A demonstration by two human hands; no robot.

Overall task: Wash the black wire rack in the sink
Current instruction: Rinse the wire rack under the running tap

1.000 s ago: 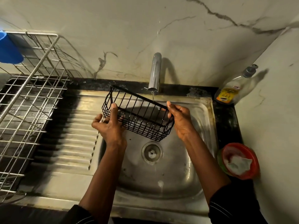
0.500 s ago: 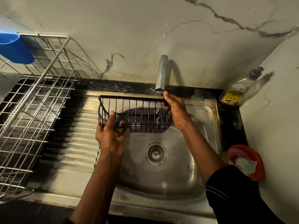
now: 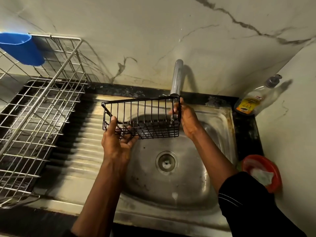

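The black wire rack (image 3: 145,117), a small rectangular basket, is held level above the steel sink (image 3: 220,120), right under the tap (image 3: 177,77). A thin stream of water falls from the spout through the rack's right end. My left hand (image 3: 118,139) grips the rack's lower left corner, thumb on the outside and fingers underneath. My right hand (image 3: 186,117) holds the right end wall, fingers curled round the wires, in the water stream.
A steel wire dish rack (image 3: 39,110) with a blue plastic cup (image 3: 22,48) stands on the ribbed drainboard (image 3: 85,151) at left. A soap bottle (image 3: 253,100) sits in the back right corner. A red bowl (image 3: 263,171) with white stuff lies at the right. The drain (image 3: 166,162) is below.
The rack has turned from tilted to level and moved up under the spout. My right hand rose with its right end, and water now runs through it.
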